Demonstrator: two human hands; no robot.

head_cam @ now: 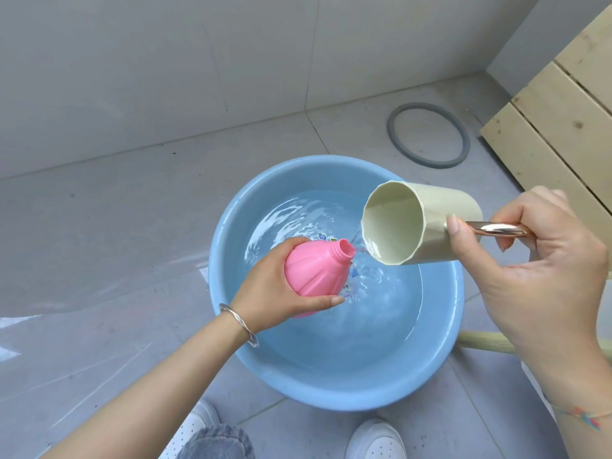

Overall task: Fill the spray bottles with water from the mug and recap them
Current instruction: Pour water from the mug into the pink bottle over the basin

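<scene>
The left hand (265, 286) is wrapped around a pink spray bottle (314, 270), its grip pressed tight on the round belly. The bottle has no cap and leans with its open neck toward the mug (417, 223). The right hand (543, 260) holds the pale green mug by its shiny handle (496, 230) — fingers curled round it, thumb on top. The mug is tipped on its side, lip just beside the bottle's neck, and a thin trickle of water runs between them. Both are held over a blue basin (225, 246) of water on the grey tiled floor (99, 243). A grey ring (395, 140) lies near a wooden crate (546, 127) — well apart from the basin.
</scene>
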